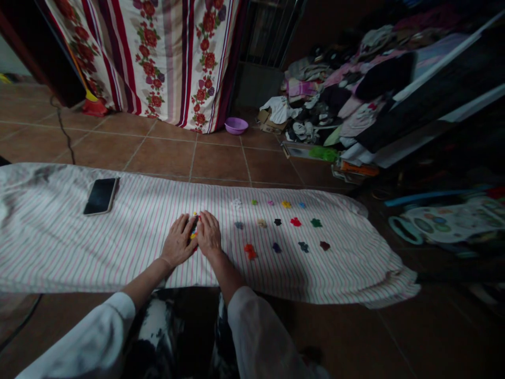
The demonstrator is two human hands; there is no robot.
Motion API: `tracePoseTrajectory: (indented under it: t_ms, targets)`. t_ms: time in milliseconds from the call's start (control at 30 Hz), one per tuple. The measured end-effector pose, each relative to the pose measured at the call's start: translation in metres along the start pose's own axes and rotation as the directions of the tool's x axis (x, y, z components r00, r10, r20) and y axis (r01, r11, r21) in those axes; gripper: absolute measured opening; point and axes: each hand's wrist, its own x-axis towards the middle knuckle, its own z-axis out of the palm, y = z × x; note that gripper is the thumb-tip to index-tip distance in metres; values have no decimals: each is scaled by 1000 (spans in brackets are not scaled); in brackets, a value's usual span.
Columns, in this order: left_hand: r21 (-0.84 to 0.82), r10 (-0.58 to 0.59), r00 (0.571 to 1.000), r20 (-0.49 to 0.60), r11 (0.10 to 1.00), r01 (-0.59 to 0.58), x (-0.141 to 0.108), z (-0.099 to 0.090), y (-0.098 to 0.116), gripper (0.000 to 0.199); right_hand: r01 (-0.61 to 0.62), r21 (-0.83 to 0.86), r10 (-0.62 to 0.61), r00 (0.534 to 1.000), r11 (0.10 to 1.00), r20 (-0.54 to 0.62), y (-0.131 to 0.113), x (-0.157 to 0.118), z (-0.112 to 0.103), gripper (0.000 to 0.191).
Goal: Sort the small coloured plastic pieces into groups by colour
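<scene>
My left hand (180, 241) and my right hand (209, 231) lie palm down on the striped cloth (138, 247), fingers stretched out. Between them sits a small heap of mixed coloured pieces (193, 235), partly hidden under the fingers; their exact kind is too small to tell. Right of my right hand, little piles sorted by colour stand in three rows. Among them are a white pile (236, 203), a grey pile (239, 225), an orange pile (250, 251), a red pile (295, 222) and a dark green pile (316, 223).
A phone (101, 196) lies on the cloth at the left. Beyond, a purple basin (235, 126) rests on the tiled floor by a flowered curtain (165, 63). Clothes (315, 100) are heaped at the back right.
</scene>
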Motion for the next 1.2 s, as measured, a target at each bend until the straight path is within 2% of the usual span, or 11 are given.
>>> tracePoseTrajectory:
  t_ms: [133,267,433,567,667,867,1000,1167,1200]
  targets:
    - [134,34,999,-32,991,-29,-19,2,-3,80,25,-69,-20,997,997,74,-7,3,0,44]
    - [205,68,994,-89,978,-48,-18,8,-2,90,-20,-63,26,995,998,96,-9,6,-1,44]
    - [128,139,985,-105,984,-125,0,19,-2,90,81,11,-82,987,997,139,1,7,-8,35]
    - [41,187,979,-86,982,-184,10,20,-2,83,124,15,-125,983,992,136,8,0,-15,33]
    - [-28,217,975,-53,975,-219,15,18,0,79,123,27,-125,988,992,94,11,-8,-18,35]
    - [-186,253,967,38,952,-242,22,17,7,74,-4,100,14,995,995,-99,17,-20,-14,38]
    - [-240,213,977,13,949,-203,20,12,8,62,-22,96,37,987,995,-158,18,-22,-11,38]
    - [-264,7,999,40,964,4,29,8,1,51,-20,86,35,984,996,-175,21,-22,-8,43]
    - [-261,-4,998,59,965,19,33,9,0,51,-20,85,35,984,996,-176,21,-22,-8,44]
